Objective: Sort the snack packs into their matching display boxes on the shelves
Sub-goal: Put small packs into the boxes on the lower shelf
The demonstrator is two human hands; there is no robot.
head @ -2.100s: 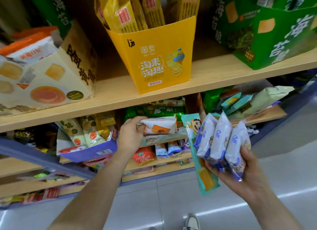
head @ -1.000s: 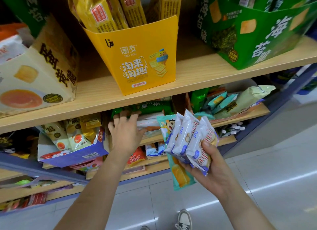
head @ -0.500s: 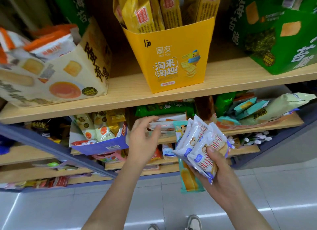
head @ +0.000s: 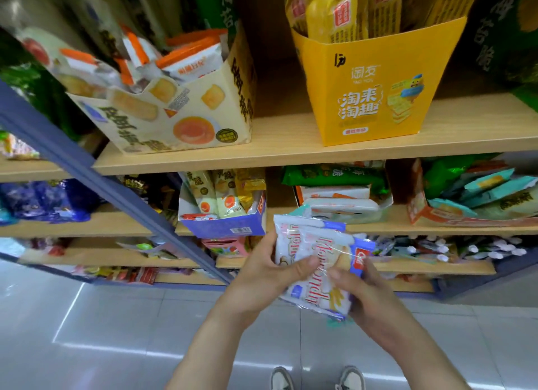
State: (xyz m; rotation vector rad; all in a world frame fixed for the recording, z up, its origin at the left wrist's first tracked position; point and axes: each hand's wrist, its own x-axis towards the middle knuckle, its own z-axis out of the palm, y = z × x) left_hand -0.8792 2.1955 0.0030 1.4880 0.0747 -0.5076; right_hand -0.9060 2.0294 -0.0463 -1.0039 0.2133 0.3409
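Lower centre of the frame: both hands meet on a bundle of white-and-blue plastic snack packs with red lettering. The bundle is held in the air in front of the shelving and touches no shelf. The left hand grips the bundle's left edge, with the thumb laid across the front of the top pack and the other fingers curled behind. The right hand grips the lower right corner, thumb pressed on the front wrapper, fingers wrapped round the back edge. At least two packs overlap; the exact count cannot be told.

Just above and left of the bundle, on the middle wooden shelf, stands an open-topped blue cardboard display box. It holds upright cream packs with orange circles and one gold pack. To its right on the same shelf lie flat white packs, stacked, with green foil packs on top. At the right edge of the frame an orange-and-white carton holds teal and pale green packs lying flat.

The upper light wooden shelf board carries two boxes, well apart:
- upper left, a cream cardboard display box printed with egg-yolk pictures, filled with white packs with orange ends
- upper right, a yellow cardboard display box, holding upright yellow packs with red labels

A blue-grey metal upright runs diagonally from the left edge toward the centre. At the bottom of the frame are a glossy grey tiled floor and the toes of two pale shoes
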